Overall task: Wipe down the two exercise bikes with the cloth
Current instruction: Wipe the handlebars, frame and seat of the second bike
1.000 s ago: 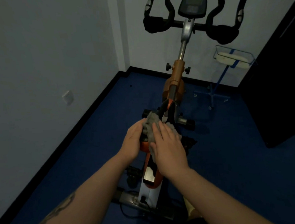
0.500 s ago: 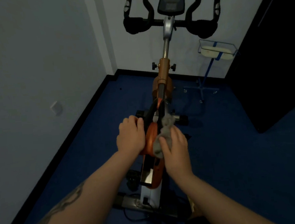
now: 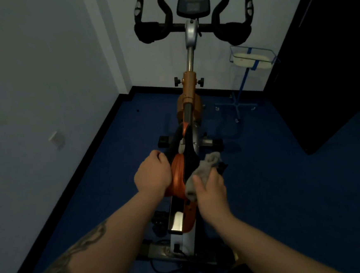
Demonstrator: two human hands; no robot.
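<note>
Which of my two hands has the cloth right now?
The right hand grips the grey cloth against the right side of the orange and black seat. The left hand only holds the seat's left edge.

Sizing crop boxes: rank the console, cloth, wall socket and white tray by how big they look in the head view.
Largest to smallest:
1. Cloth, though it lies nearest the camera.
2. Console and white tray: look alike, so unranked.
3. Wall socket.
</note>
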